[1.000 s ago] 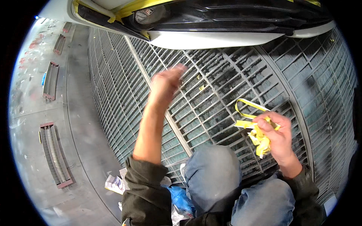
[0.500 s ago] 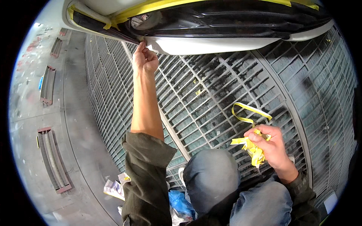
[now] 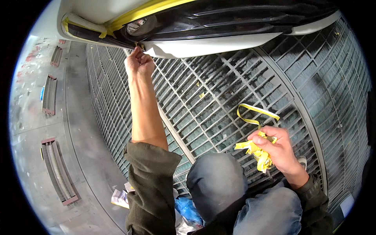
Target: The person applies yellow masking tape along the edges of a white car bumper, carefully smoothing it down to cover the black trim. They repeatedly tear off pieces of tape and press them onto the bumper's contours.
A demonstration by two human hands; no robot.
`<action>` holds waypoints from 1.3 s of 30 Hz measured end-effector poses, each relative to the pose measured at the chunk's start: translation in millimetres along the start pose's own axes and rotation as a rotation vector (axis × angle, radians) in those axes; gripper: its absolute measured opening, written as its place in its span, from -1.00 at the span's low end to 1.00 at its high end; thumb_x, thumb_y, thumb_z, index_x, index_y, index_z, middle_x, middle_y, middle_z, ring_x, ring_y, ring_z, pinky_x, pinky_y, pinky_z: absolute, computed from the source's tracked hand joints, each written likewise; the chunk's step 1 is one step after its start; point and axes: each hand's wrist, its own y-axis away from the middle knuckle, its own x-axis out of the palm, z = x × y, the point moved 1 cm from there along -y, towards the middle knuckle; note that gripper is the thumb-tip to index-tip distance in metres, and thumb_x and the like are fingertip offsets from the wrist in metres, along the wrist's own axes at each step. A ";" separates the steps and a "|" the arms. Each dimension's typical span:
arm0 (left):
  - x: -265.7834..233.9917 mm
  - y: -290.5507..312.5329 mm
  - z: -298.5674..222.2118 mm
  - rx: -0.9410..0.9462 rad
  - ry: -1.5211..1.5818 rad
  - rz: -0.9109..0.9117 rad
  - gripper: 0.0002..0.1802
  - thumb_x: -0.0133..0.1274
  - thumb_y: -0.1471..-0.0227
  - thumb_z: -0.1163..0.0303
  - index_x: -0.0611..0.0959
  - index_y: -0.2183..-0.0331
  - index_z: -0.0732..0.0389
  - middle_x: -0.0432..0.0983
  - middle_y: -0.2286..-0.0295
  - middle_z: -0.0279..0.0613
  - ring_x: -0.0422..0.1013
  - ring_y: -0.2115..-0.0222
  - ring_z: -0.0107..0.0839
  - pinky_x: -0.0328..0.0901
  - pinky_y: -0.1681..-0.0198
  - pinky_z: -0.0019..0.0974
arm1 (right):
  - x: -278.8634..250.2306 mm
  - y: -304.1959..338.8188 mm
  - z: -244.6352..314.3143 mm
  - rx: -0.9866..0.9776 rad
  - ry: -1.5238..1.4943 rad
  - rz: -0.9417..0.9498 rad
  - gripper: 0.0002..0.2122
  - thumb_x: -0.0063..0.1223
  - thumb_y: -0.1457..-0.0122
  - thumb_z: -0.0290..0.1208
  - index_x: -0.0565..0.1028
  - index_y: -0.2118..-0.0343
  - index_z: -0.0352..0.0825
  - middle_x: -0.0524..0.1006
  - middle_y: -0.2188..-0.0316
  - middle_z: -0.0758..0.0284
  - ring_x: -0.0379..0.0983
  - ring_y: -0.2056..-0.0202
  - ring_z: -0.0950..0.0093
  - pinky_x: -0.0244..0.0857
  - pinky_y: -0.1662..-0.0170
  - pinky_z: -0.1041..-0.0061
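My left hand [image 3: 140, 64] reaches up to the lower edge of a white car bumper [image 3: 211, 47], beside its black lower trim [image 3: 219, 23]. Its thumb and fingers are pinched together at the trim's corner; what lies between them is too small to make out. Yellow masking tape [image 3: 150, 11] runs along the upper border of the trim, and a shorter piece edges the left corner. Down at the right, my right hand [image 3: 276, 147] is closed round a crumpled wad of yellow masking tape [image 3: 263, 158]. One loose strip [image 3: 256, 109] of it curls out above the fingers.
Under the bumper lies a metal floor grating [image 3: 203, 98] with small yellow scraps on it. My bent knees [image 3: 217, 184] are just below. A blue plastic bag [image 3: 188, 209] and a white package [image 3: 119, 198] sit near my left sleeve. Framed strip fixtures [image 3: 58, 172] line the grey wall at left.
The view has shifted slightly, so the bumper sits a little higher and further left. My left hand stays pinched at the trim corner, and my right hand still grips the tape wad.
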 end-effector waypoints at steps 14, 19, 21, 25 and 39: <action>-52.8 163.8 46.2 -0.076 -0.716 0.338 -0.91 0.05 0.03 0.56 0.57 0.55 0.23 0.25 0.75 -0.48 0.03 0.79 -0.71 -0.09 0.75 -0.54 | -2.6 -5.6 -6.5 -0.114 0.015 0.090 -0.66 0.04 -0.18 -0.51 0.41 -0.03 -0.45 0.54 0.19 0.30 0.42 0.26 0.67 0.33 0.20 0.65; -58.8 220.4 72.7 -0.603 -1.083 0.745 -0.86 0.15 0.02 0.48 0.66 0.37 0.35 0.44 0.67 -0.40 0.19 0.76 -0.74 0.03 0.75 -0.61 | 21.0 -17.0 6.7 -0.228 0.030 0.221 -0.53 0.01 -0.17 -0.53 0.27 -0.17 -0.38 0.49 0.08 0.29 0.39 0.17 0.66 0.32 0.11 0.63; -53.2 219.4 76.8 -0.627 -1.102 0.789 -0.85 0.17 0.01 0.44 0.66 0.38 0.34 0.44 0.67 -0.40 0.21 0.76 -0.73 0.04 0.74 -0.60 | 25.0 -21.7 4.9 -0.207 0.130 0.187 -0.69 0.03 -0.17 -0.51 0.44 0.01 -0.40 0.53 0.24 0.32 0.41 0.26 0.71 0.32 0.22 0.67; -41.3 208.7 74.4 -0.600 -1.179 0.802 -0.80 0.18 0.00 0.35 0.70 0.35 0.29 0.53 0.57 -0.34 0.26 0.71 -0.71 0.08 0.71 -0.61 | 27.9 -23.3 -0.9 -0.258 0.197 0.026 -0.86 0.02 -0.16 -0.53 0.55 0.30 -0.47 0.56 0.44 0.36 0.42 0.45 0.71 0.29 0.39 0.70; -3.5 36.4 -2.3 1.433 -2.323 -0.049 -0.77 0.08 -0.01 0.13 0.71 0.36 0.01 0.58 0.56 -0.10 0.54 0.55 -0.14 0.41 0.48 -0.20 | 13.7 -15.4 -2.3 -0.164 0.131 -0.004 -0.86 0.05 -0.15 -0.53 0.57 0.29 -0.45 0.54 0.50 0.39 0.39 0.47 0.73 0.26 0.41 0.69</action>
